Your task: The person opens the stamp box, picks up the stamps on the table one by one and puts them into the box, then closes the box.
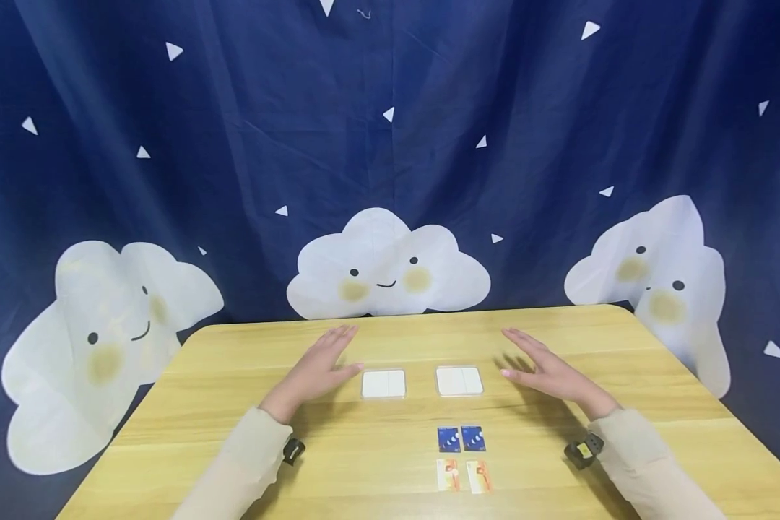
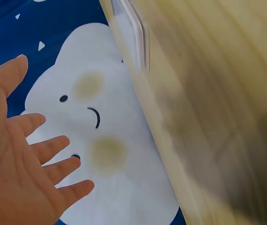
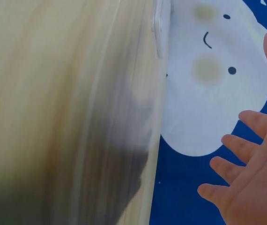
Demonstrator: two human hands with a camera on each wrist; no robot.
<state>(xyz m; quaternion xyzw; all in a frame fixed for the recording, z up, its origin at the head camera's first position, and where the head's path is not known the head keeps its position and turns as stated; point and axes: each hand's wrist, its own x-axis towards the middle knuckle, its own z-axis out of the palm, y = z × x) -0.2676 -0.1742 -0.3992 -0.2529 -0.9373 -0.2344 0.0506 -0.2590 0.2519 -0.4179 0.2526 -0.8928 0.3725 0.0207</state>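
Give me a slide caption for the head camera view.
Two open hands, left and right, flank two white boxes on a wooden table.

A light wooden desk lies under both hands. Beyond the hands hangs a dark blue curtain printed with smiling white clouds and small white triangles, evenly lit.

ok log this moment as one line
left hand: open, over table | right hand: open | two white cases between hands | four cards nearer
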